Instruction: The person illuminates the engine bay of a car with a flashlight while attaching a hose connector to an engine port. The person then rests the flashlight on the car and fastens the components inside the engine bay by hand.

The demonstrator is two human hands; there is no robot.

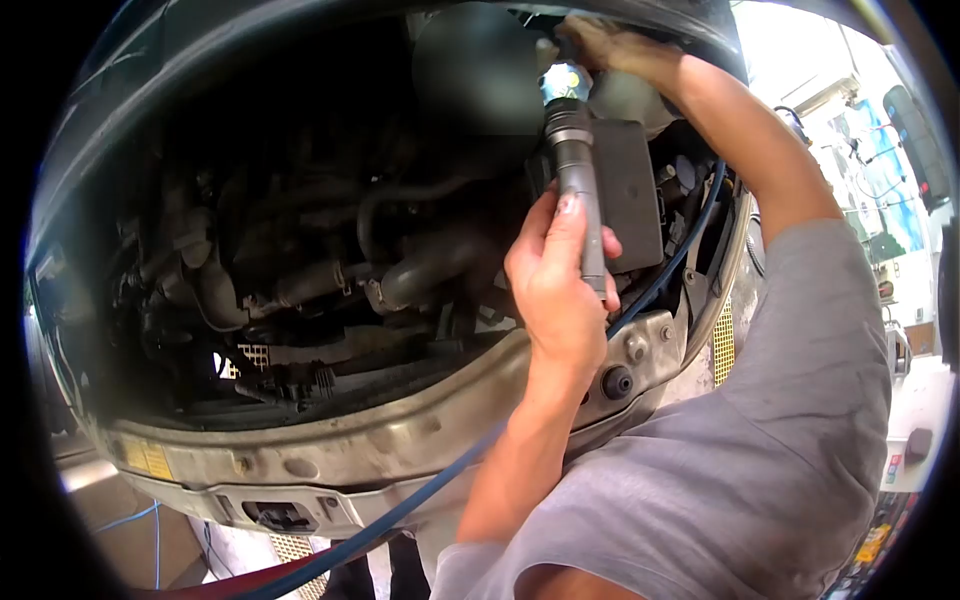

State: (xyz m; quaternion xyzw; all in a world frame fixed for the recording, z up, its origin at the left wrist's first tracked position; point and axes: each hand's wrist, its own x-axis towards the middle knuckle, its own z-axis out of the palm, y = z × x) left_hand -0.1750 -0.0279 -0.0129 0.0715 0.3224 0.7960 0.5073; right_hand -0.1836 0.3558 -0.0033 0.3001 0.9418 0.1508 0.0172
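A long, thin, dark gray flashlight (pixel 573 150) is in the left hand (pixel 555 270). It stands almost straight up, tipped a little left. Its fat top end is bright, in front of a dark box (pixel 632 190).

Two hands are counted: one left hand (pixel 560 280) and one right hand (pixel 597 45). One flashlight (pixel 573 145) is seen, with one flat dark box (pixel 630 190), one round black stop (pixel 618 382) and one yellow label (pixel 147 459). Two stretches of blue hose (pixel 684 250) are shown; dark engine pipes (pixel 425 270) cannot be counted.
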